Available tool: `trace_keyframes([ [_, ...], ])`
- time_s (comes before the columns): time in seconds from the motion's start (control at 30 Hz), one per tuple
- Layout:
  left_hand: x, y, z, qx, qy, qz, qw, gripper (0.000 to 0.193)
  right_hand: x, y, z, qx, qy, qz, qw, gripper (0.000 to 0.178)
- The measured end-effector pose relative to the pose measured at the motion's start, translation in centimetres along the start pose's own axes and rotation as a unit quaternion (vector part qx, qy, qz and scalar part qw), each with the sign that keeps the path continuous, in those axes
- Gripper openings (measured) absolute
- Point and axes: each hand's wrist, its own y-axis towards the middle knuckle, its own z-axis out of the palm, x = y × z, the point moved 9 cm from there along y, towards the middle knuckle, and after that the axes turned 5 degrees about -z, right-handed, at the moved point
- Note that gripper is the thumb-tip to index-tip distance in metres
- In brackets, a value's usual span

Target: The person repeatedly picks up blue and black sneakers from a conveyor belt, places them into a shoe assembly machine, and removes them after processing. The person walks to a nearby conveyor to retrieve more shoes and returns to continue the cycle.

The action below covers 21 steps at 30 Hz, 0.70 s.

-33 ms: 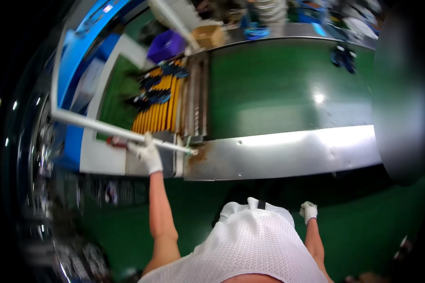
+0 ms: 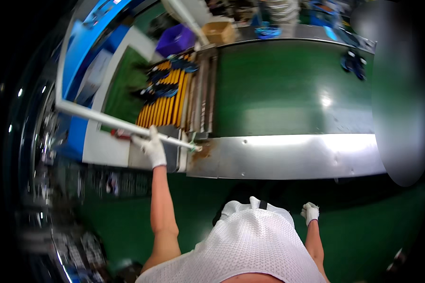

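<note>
My left hand [image 2: 152, 150], in a white glove, reaches forward to a slanting white pipe [image 2: 104, 118]. Its fingers are spread, one lying across the pipe and others pointing left beneath it. Just past those fingertips sits a small red object [image 2: 121, 134] whose kind I cannot make out. The pipe's lower end is tied with green string at the corner of a metal-edged table. My right hand [image 2: 310, 212], also gloved in white, hangs low at my side, away from the table. Its fingers are curled in, and nothing shows in them.
A green conveyor belt [image 2: 278, 89] runs behind a bare steel ledge [image 2: 288, 155]. Yellow rollers [image 2: 163, 111] at the left carry dark shoes [image 2: 158, 92]. Another dark pair of shoes [image 2: 354, 64] lies far right. A purple bin [image 2: 175, 41] and tan box [image 2: 218, 33] stand behind.
The whole scene has slid slightly to the right in view. My left hand stays by the pipe with its fingers spread. The right hand hangs as before.
</note>
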Motion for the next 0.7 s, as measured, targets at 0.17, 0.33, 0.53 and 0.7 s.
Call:
trace_keyframes([
  [0.17, 1.1, 0.4, 3.1, 0.001, 0.001, -0.138, 0.990, 0.077, 7.6, 6.3, 1.3, 0.017, -0.082, -0.018, 0.996, 0.022],
  [0.33, 3.7, 0.9, 2.7, -0.088, -0.016, -0.100, 0.991, 0.056, 14.8, 8.6, 7.2, 0.082, -0.290, -0.101, 0.948, 0.024],
  [0.53, 6.5, 1.7, 5.3, -0.114, -0.164, -0.092, 0.976, 0.045, 20.8, 7.2, 15.6, 0.084, -0.359, -0.086, 0.925, 0.024],
  [0.7, 7.1, 1.8, 6.2, -0.089, -0.201, -0.081, 0.972, 0.039, 20.1, 10.1, 18.0, 0.100, -0.390, 0.015, 0.915, 0.015],
])
